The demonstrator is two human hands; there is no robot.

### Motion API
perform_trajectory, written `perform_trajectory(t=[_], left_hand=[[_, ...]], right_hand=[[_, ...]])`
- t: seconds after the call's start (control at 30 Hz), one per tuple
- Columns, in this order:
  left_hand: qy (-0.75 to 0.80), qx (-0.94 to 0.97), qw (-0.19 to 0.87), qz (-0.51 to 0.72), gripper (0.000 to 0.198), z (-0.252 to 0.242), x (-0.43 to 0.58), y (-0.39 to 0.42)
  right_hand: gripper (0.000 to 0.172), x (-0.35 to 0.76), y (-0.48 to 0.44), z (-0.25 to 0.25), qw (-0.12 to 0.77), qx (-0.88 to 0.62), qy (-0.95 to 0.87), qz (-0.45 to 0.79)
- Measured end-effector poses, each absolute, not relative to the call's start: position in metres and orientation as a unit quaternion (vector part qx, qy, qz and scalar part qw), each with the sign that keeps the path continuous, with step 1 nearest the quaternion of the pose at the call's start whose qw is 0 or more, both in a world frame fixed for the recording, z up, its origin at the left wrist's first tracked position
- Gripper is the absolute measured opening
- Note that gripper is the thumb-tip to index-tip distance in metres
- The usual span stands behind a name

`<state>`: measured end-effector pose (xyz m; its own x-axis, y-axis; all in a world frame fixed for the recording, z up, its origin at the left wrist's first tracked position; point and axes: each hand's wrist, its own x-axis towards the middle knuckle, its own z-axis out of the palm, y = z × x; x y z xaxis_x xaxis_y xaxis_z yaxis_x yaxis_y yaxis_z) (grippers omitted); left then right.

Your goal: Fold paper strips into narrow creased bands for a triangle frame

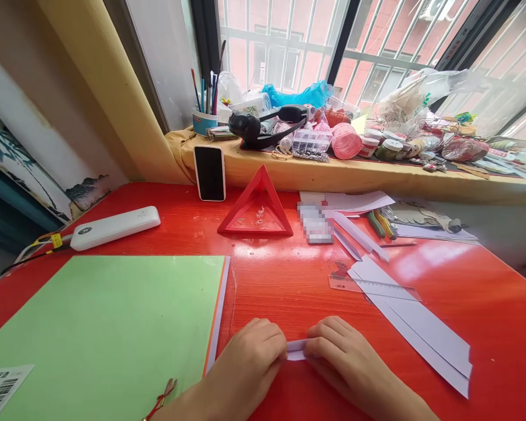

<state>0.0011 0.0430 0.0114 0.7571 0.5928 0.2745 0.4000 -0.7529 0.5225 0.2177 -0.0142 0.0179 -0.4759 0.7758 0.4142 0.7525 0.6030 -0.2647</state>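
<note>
Both my hands rest knuckles-up on the red table (289, 280) near its front edge, fingers curled down. My left hand (249, 354) and my right hand (337, 351) press together on a small folded strip of white paper (296, 349); only its short middle part shows between them. A red string bracelet (162, 400) sits on my left wrist. The fingertips are hidden under the hands.
A green paper pad (105, 316) lies left. Long white paper strips (421, 330) and a clear ruler (372, 286) lie right. Behind stand a red triangular paper frame (256, 207), a phone (209, 172), a white power bank (116, 227) and a cluttered windowsill (355, 140).
</note>
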Motion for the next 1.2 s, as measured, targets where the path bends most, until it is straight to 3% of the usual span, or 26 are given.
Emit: perform_trajectory(t=[0.3, 0.53, 0.77, 1.0, 1.2], left_hand=[[0.153, 0.948, 0.089, 0.265, 0.034, 0.01, 0.002, 0.046], [0.134, 0.951, -0.015, 0.277, 0.038, 0.013, -0.001, 0.04], [0.179, 0.938, -0.109, 0.277, 0.04, -0.009, -0.003, 0.021], [0.183, 0.944, -0.086, 0.263, 0.045, -0.003, -0.005, 0.023], [0.201, 0.945, 0.086, 0.245, 0.044, 0.013, -0.008, 0.043]], right_hand=[[0.034, 0.233, -0.02, 0.011, 0.265, -0.442, -0.857, -0.004], [0.033, 0.24, -0.024, 0.005, 0.263, -0.447, -0.854, 0.028], [0.034, 0.232, -0.029, 0.001, 0.225, -0.439, -0.87, -0.014], [0.039, 0.232, -0.022, 0.006, 0.177, -0.399, -0.9, 0.018], [0.036, 0.254, -0.014, 0.016, 0.199, -0.452, -0.864, 0.1]])
